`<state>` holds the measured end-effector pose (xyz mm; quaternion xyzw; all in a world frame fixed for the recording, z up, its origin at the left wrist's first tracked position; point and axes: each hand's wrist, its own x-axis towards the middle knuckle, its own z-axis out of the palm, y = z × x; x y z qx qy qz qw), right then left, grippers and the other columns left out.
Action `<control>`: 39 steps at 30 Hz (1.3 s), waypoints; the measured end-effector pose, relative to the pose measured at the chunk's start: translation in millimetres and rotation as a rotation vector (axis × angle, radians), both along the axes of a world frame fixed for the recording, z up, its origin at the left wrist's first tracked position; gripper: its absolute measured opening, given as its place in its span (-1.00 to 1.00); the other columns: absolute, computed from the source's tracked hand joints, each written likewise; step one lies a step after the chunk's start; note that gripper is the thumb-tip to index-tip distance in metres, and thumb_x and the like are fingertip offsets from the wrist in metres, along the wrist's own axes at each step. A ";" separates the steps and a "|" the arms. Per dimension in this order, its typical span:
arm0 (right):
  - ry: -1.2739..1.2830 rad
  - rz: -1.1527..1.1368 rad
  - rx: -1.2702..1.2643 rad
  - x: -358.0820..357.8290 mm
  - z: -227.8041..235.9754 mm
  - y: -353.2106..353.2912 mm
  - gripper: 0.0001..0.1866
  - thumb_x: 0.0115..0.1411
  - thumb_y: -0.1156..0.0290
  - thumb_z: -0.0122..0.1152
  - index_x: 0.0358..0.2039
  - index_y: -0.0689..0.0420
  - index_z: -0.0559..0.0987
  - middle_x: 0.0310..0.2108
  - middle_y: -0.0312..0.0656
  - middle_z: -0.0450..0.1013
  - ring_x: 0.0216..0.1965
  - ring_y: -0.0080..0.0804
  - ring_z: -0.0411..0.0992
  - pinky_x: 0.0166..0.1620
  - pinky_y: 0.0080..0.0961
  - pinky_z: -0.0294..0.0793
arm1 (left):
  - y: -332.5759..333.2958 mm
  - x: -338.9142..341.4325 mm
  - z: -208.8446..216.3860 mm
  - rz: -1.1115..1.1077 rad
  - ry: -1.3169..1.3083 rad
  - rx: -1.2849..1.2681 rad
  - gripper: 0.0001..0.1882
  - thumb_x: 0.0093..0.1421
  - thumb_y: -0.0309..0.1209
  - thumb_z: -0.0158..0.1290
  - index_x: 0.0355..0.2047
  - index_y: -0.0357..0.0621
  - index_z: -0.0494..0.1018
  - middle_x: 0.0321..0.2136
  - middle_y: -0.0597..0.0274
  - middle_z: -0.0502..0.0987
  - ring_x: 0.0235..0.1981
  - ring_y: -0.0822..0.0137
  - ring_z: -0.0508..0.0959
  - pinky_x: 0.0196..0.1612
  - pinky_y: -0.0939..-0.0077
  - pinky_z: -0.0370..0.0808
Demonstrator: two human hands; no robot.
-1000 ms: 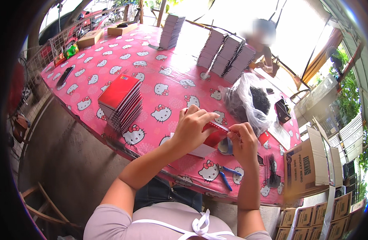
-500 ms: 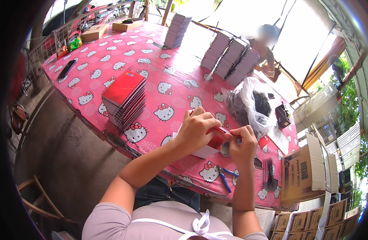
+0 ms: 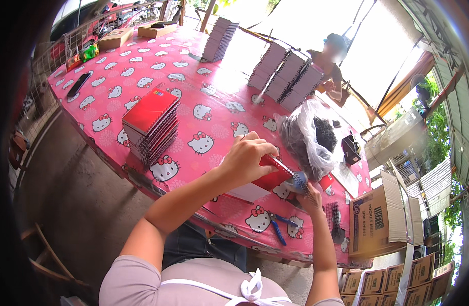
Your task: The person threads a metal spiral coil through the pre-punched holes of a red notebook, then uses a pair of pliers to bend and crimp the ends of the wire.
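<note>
My left hand [image 3: 248, 159] is closed on a red-covered notebook [image 3: 271, 179], gripping it near its top edge. A row of small holes or coil loops runs along the notebook's edge toward my right hand. White pages [image 3: 248, 193] show under my left wrist. My right hand [image 3: 309, 198] is at the far end of that edge, below a rounded blue-grey thing [image 3: 299, 180] that I cannot make out. Its fingers are smeared and partly hidden. Blue-handled pliers [image 3: 278, 232] and black wire coils [image 3: 334, 217] lie near my right forearm.
A stack of red spiral notebooks [image 3: 151, 115] stands to the left. Tall notebook stacks [image 3: 267, 65] are at the back, where another person [image 3: 332, 69] sits. A plastic bag of black coils [image 3: 307, 137] and an open carton [image 3: 374, 217] are on the right. A phone [image 3: 79, 85] lies far left.
My right hand has moved down and away from the notebook's edge, where its fingers were pinched. The blue-grey thing now shows at that end. My left hand keeps its hold; the view has shifted slightly.
</note>
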<state>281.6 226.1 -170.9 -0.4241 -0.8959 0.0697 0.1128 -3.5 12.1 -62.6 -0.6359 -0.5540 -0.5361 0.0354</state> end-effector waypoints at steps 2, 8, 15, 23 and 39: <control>0.324 0.025 -0.047 -6.6 8.5 9.7 -0.44 -0.13 0.40 0.38 -0.05 0.14 0.43 -0.26 0.02 0.48 -0.22 -0.10 0.49 -0.18 -0.30 0.49 | -1.6 1.3 -0.9 0.010 -0.011 -0.031 -0.70 -0.15 -0.31 0.35 -0.39 -0.04 0.52 -0.45 0.38 0.58 -0.27 0.31 0.48 -0.08 0.29 0.34; 0.753 0.434 -0.618 -70.1 114.3 -35.8 -0.69 -0.09 0.45 0.36 -0.32 0.24 0.49 -0.34 -0.21 0.49 -0.29 -0.46 0.46 -0.25 -0.47 0.44 | -9.4 1.1 0.4 0.000 -0.087 -0.093 -0.64 -0.16 -0.33 0.34 -0.34 -0.03 0.48 -0.43 0.38 0.56 -0.26 0.32 0.49 -0.02 0.24 0.31; 0.681 0.425 -0.541 -77.3 120.7 -42.8 -0.61 -0.17 0.52 0.26 -0.23 0.21 0.53 -0.38 -0.27 0.50 -0.35 -0.46 0.45 -0.23 -0.55 0.43 | -11.4 -1.0 -0.4 0.015 -0.071 -0.105 -0.67 -0.15 -0.33 0.34 -0.36 -0.06 0.48 -0.44 0.35 0.57 -0.28 0.29 0.51 -0.05 0.31 0.34; 0.017 0.200 -0.258 -32.7 65.2 -11.9 -0.49 -0.16 0.36 0.42 -0.13 0.20 0.52 -0.21 -0.06 0.53 -0.20 -0.29 0.50 -0.12 -0.52 0.44 | -7.5 3.3 1.8 0.040 -0.028 -0.075 -0.76 -0.10 -0.32 0.32 -0.42 -0.03 0.53 -0.45 0.37 0.58 -0.31 0.30 0.48 -0.12 0.31 0.35; 0.462 0.359 0.103 -109.3 147.9 -144.0 -0.77 -0.03 0.54 0.31 -0.31 0.24 0.53 -0.40 -0.05 0.44 -0.39 -0.22 0.47 -0.29 -0.41 0.45 | -10.1 8.5 -6.1 0.114 -0.019 -0.040 -0.81 -0.09 -0.39 0.27 -0.40 -0.02 0.58 -0.42 0.41 0.57 -0.24 0.32 0.47 -0.09 0.30 0.32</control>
